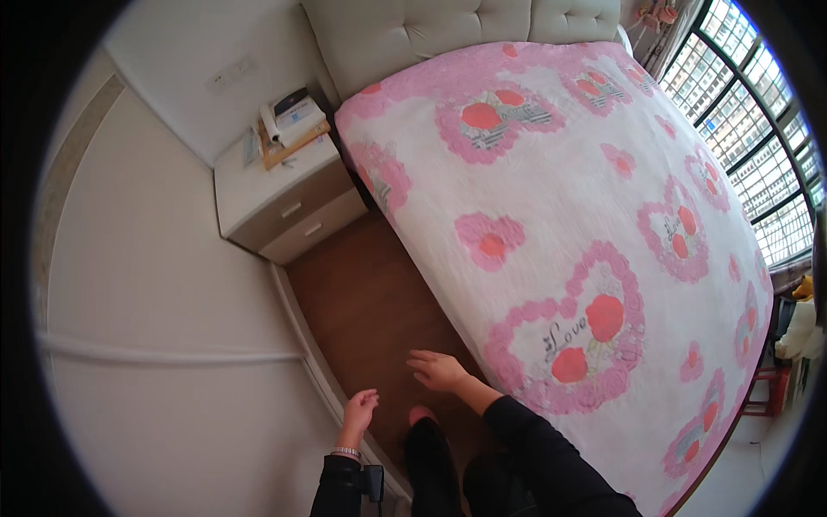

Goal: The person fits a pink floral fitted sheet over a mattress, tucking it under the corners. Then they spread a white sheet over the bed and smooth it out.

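Observation:
My left hand [360, 411] hangs over the brown wood floor [362, 304], near the white sliding-door panels [161, 258]. Its fingers are loosely curled and nothing shows in them. A metal bracelet [346, 451] circles that wrist. My right hand [439, 371] reaches across the floor strip beside the bed, empty, with its fingers stretched and a little apart. Right of it spreads a white bedspread [549, 220] with pink hearts and red flowers, covering the bed. Between my hands, the toe of a pink slipper [421, 413] shows below my dark trouser leg.
A two-drawer nightstand [284, 207] closes off the floor strip's far end. On it lie a wooden board or tray [294, 152] and a white box [300, 119]. A padded headboard [426, 32] stands behind the bed. Right are a barred window [743, 129] and a red stool [769, 391].

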Motion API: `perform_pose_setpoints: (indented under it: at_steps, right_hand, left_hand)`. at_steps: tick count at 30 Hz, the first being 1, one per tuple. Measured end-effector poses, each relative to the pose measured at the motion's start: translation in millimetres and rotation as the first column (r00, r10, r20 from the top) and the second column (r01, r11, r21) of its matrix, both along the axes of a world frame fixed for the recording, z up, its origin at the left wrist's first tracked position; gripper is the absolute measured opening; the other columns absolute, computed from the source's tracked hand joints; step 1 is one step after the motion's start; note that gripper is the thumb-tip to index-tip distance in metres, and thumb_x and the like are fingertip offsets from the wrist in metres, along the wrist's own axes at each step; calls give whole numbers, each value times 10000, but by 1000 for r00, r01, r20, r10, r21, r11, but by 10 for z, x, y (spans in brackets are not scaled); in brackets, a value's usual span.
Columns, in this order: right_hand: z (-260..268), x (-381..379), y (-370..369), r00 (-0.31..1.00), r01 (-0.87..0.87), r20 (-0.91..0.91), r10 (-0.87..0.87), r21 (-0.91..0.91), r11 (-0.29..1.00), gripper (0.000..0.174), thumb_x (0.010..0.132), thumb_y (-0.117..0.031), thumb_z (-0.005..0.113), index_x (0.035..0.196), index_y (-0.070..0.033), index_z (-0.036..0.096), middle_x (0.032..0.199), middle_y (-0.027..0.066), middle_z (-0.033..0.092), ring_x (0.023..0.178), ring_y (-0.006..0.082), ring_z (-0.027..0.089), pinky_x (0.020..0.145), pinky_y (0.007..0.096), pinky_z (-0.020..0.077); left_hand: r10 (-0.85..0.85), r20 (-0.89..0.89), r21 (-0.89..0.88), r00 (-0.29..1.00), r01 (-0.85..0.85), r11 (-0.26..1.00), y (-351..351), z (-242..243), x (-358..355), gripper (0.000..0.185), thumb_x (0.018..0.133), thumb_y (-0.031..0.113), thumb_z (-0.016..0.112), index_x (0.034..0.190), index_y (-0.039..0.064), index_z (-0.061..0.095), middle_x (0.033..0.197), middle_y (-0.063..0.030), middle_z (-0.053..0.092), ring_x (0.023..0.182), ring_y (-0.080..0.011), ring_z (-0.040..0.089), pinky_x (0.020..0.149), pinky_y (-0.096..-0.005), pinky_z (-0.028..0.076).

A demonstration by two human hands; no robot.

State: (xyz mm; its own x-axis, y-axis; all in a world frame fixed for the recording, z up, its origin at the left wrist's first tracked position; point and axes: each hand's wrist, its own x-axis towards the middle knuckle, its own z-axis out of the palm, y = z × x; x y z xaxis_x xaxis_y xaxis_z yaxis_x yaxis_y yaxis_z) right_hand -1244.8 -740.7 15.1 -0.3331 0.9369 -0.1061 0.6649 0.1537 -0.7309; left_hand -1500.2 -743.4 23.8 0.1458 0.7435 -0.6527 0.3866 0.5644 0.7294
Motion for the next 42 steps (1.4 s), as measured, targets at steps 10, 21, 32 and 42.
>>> perform_pose_setpoints:
  at_steps: [10,21,32,42]
  right_hand:
    - [573,2350,1789,511,814,-5,-860,325,482,349,744,-186,592,1060,-58,520,1138,180,467,1058,330,435,898,375,359]
    - [479,4622,4109,131,975,2,-991,183,129,436,792,-298,532,1071,36,493,1075,232,501,1031,351,456,879,394,360]
    - [846,5344,6491,70,952,118,-991,289,102,511,817,-342,447,1163,33,416,1215,225,403,1164,332,342,975,377,269]
    - [348,5603,8234,15,927,321,-947,350,134,541,846,-326,345,1282,-11,289,1350,164,254,1262,278,218,1015,429,180]
  left_hand:
    - [-139,-36,409,990,142,902,3051,544,1331,299,869,237,456,1040,9,547,990,-119,592,913,-177,566,801,-267,424]
    - [-252,-404,685,879,474,553,6557,544,2919,398,848,200,459,1157,-47,411,1158,-224,458,1092,-327,432,919,-363,343]
    - [-451,-544,678,708,687,260,8402,71,4337,558,806,349,502,1214,-2,358,1132,-258,460,1049,-378,449,880,-407,372]
    - [-478,-559,572,677,733,369,8505,-276,4270,341,855,255,403,1056,-8,484,975,-250,532,899,-403,503,775,-442,410]
